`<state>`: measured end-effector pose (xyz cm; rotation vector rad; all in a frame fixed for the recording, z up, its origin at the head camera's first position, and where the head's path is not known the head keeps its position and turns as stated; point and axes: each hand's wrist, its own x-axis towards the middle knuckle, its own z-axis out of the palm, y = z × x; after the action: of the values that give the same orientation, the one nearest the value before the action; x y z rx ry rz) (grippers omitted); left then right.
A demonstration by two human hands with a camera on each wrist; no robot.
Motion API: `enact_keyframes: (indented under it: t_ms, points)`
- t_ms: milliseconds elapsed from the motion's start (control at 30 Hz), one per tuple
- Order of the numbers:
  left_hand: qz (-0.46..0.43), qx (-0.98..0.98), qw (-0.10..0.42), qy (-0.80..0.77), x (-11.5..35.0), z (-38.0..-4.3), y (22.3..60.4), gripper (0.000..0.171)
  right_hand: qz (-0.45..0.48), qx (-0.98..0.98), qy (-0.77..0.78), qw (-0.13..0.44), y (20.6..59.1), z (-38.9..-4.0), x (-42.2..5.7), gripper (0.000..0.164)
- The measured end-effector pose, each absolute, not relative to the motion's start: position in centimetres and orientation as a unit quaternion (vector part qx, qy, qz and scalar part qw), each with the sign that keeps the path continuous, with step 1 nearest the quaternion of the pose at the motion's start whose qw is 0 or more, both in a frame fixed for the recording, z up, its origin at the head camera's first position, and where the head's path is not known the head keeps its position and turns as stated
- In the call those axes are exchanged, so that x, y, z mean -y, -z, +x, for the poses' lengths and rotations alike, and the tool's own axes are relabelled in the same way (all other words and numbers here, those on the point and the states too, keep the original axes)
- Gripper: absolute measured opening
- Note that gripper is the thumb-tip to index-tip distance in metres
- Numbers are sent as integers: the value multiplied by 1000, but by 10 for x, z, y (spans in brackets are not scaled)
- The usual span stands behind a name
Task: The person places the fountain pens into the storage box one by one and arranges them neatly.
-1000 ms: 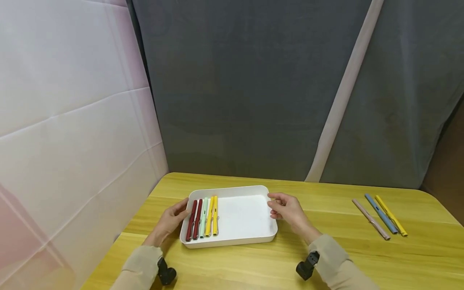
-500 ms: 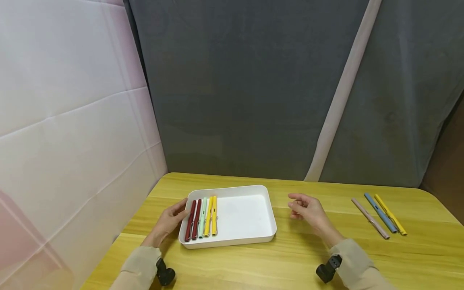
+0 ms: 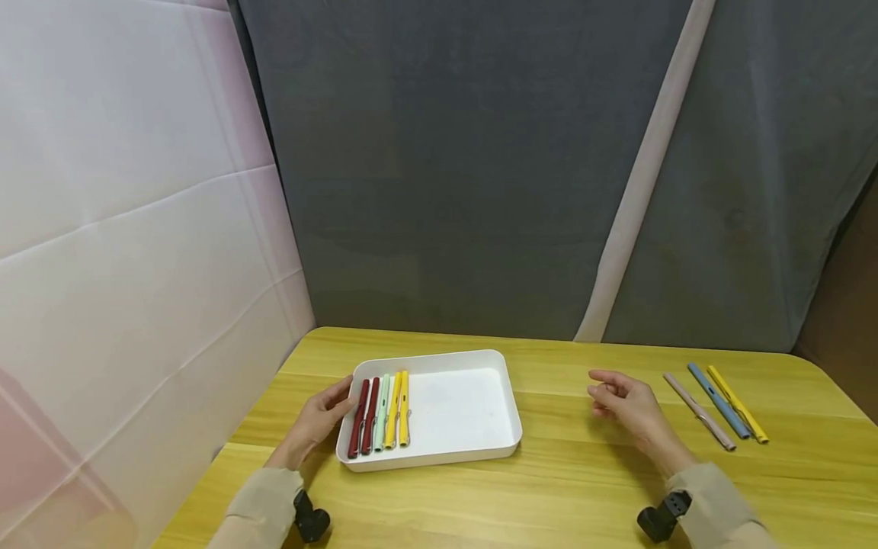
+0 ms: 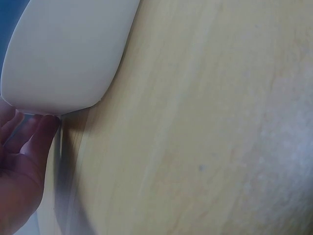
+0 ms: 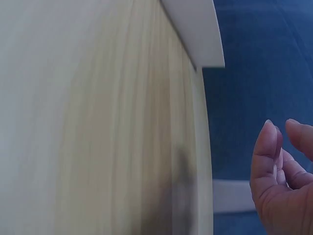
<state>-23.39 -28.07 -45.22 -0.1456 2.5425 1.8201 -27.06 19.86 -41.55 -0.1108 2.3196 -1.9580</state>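
A shallow white tray [image 3: 461,408] stands on the table, its end wall [image 4: 63,58] filling the upper left of the left wrist view. At its left side lie two dark red pens [image 3: 365,418], a mint green pen [image 3: 382,415] and two yellow pens [image 3: 398,410], side by side. My left hand [image 3: 317,421] touches the tray's left end with thumb and fingertips. Raised over the table right of the tray, my right hand [image 3: 632,412] holds nothing, its fingers loosely bent. Farther right lie a pinkish pen [image 3: 698,412], a blue pen [image 3: 718,399] and a yellow pen [image 3: 737,402].
The yellow wood-grain table [image 3: 549,488] runs back to a dark grey curtain [image 3: 453,191]. A pale fabric wall [image 3: 137,229] borders its left side. Each wrist carries a small black camera [image 3: 312,518].
My right hand has left the tray's right edge and moved rightward, towards the loose pens. My left hand stays at the tray's left end.
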Motion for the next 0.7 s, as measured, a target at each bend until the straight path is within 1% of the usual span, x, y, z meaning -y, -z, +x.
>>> enact_keyframes:
  t_ms: [333, 600, 633, 700]
  points:
    - [-55, -814, 12, -578, 281, -234, 452, 55, -32, -783, 621, 22, 421, -269, -240, 56]
    - [-63, -816, 19, -574, 282, -233, 452, 56, -26, -803, 596, 12, 422, -267, -274, 62]
    - [-63, -816, 19, -574, 282, -233, 452, 56, -28, -807, 589, 7, 422, -267, -279, 62]
    - [-63, -816, 19, -574, 283, -233, 453, 56, -28, -809, 587, 0, 422, -267, -287, 55]
